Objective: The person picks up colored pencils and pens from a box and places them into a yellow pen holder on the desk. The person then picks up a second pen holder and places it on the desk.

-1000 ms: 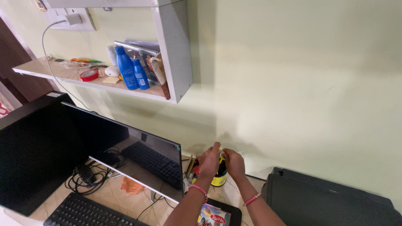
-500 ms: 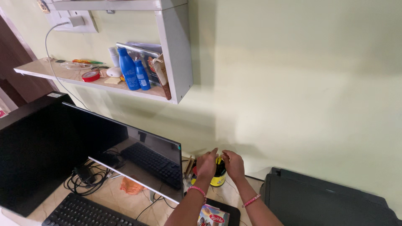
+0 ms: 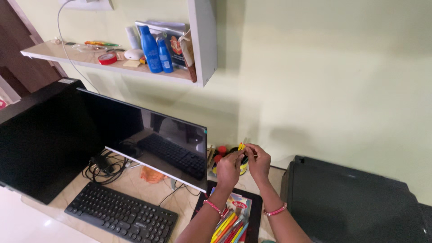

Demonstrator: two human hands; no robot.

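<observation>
Both hands raised over a dark pen cup (image 3: pixel 243 167) with a yellow base, standing on the tabletop (image 3: pixel 135 186) just right of the monitor (image 3: pixel 155 146). Left hand (image 3: pixel 229 170) curled over the near rim of the cup, fingers bent inward; whether anything sits in that grip cannot be told. Right hand (image 3: pixel 260 161) just right of the cup, fingertips pinched shut on a thin yellow pen (image 3: pixel 241 146) held above the cup mouth. Pink bracelets on both wrists. In front of the cup, a dark tray (image 3: pixel 252 220) holding a bunch of coloured pens (image 3: pixel 229 227). Right of the cup, a black printer (image 3: pixel 351 202). Left of the monitor's foot, a black keyboard (image 3: pixel 121 215). Above the monitor, a wall shelf (image 3: pixel 112 67) with 2 blue bottles (image 3: pixel 153 42).
</observation>
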